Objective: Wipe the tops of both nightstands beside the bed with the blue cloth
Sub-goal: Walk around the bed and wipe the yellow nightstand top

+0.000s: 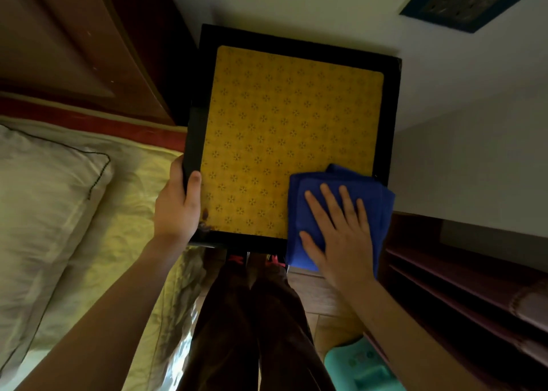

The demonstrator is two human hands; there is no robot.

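A black-framed nightstand (284,123) with a yellow patterned top stands right below me, between the bed and a shelf unit. The folded blue cloth (314,189) lies on its near right corner and hangs slightly over the edge. My right hand (338,230) presses flat on the cloth with fingers spread. My left hand (178,206) grips the nightstand's near left edge, thumb on top. Only this one nightstand is in view.
The bed (124,227) with a yellowish sheet and a white pillow (38,206) lies on the left under a wooden headboard (89,43). A dark wooden shelf unit (462,275) is on the right. A teal object (361,370) sits on the floor. A wall socket (462,4) is at top right.
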